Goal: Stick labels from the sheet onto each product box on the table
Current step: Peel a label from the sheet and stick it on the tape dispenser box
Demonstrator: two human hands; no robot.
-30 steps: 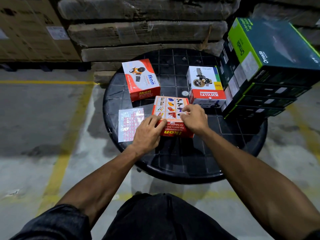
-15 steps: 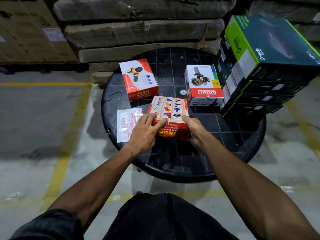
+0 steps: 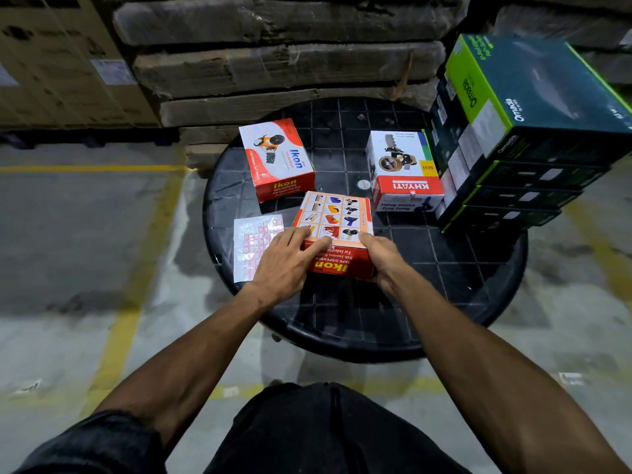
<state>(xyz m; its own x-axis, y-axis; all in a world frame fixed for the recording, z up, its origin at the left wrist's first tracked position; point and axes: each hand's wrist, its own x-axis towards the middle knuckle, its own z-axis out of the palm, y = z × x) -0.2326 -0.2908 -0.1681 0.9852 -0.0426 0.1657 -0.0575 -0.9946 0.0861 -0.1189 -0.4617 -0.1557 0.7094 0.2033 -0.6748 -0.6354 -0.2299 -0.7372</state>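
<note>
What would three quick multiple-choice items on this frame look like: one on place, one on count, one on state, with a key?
1. The label sheet lies where?
A. on the dark stack
B. on the table, at the left of the held Ikon box
C. on the floor

2. How many small tape-dispenser boxes are on the round table?
A. one
B. three
C. five

3. The near Ikon box is:
A. untouched
B. gripped by both hands
C. opened

Key: B, the sheet sits beside that box; B, two Ikon boxes plus the Khyati box; B, left hand and right hand clasp it.
</note>
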